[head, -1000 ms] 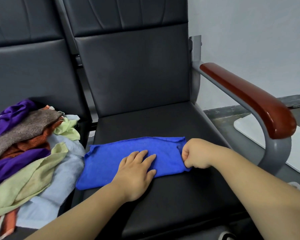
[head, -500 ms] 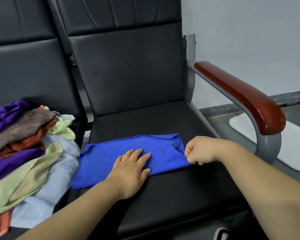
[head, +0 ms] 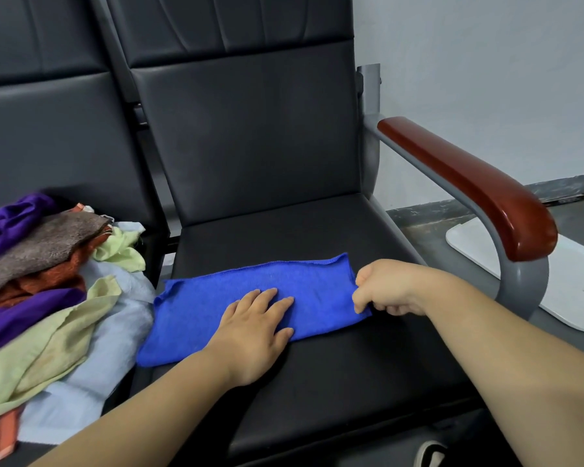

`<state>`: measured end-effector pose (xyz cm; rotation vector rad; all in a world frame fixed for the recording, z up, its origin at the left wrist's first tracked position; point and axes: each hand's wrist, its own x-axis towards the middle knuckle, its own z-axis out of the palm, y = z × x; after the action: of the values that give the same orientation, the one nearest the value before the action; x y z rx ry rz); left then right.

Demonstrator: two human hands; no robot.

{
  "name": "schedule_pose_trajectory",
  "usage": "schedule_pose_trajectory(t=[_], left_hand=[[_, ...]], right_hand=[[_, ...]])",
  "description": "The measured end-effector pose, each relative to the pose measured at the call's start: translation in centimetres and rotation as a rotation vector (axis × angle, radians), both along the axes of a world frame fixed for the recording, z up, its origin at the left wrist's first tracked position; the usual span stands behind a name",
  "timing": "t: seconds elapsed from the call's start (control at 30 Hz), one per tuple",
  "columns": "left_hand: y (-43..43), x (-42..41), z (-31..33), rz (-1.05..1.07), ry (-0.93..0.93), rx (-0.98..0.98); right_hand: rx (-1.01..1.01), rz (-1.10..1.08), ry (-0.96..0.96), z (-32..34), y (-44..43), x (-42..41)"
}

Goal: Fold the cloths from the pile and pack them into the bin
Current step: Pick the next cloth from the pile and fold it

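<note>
Black padded chair seat (head: 317, 237) is bearing a folded blue cloth (head: 216, 298) — the left hand (head: 253, 335) is pressing flat on it, fingers straight, while the right hand (head: 388, 288) is pinching its right edge. Beside it — the cloth pile (head: 48, 298).

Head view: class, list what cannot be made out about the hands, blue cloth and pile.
1. Head view: fingertips of the right hand, curled under it at the edge of the blue cloth.
2. Head view: cloth beneath the left hand.
3. Head view: the pile, cut by the left edge; lower cloths buried.
4. No bin in view.
</note>
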<state>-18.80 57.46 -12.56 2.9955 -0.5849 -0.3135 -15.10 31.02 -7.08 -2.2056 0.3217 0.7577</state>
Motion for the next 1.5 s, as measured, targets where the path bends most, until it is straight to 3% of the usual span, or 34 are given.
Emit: schedule_pose_trajectory(t=[0.2,0.27,0.4,0.53,0.67,0.8,1.07,1.17,1.27,1.5], left_hand=[[-0.1,0.0,0.1,0.010,0.013,-0.012],[-0.1,0.1,0.1,0.007,0.014,-0.008],[-0.1,0.0,0.4,0.003,0.014,-0.006],[-0.2,0.1,0.6,-0.006,0.022,-0.021],[-0.2,0.1,0.7,-0.034,0.033,-0.022],[0.2,0.1,1.2,-0.061,0.058,-0.014],[2.2,2.2,1.9,0.074,0.087,-0.109],[2.1,1.8,2.3,0.108,-0.036,-0.061],[1.2,1.0,2.2,0.191,-0.130,0.000],[1.1,1.1,1.2,0.316,-0.064,0.005]], right_hand=[[0.158,-0.240,0.022,-1.1,0.5,0.9],[0.066,-0.219,-0.062,-1.1,0.5,1.1],[-0.402,-0.009,-0.354,-0.9,0.4,1.3],[-0.251,0.052,-0.498,-0.7,1.6,1.1],[-0.314,0.342,-0.478,-1.8,3.0,1.5],[-0.497,0.412,-0.421,-1.9,3.5,2.0],[-0.662,0.363,-0.358,-0.6,4.5,1.6],[-0.697,0.337,-0.339,-0.4,5.1,1.3],[-0.688,0.294,-0.295,-0.3,5.5,0.8],[-0.623,0.213,-0.298,-0.1,6.4,-0.6]])
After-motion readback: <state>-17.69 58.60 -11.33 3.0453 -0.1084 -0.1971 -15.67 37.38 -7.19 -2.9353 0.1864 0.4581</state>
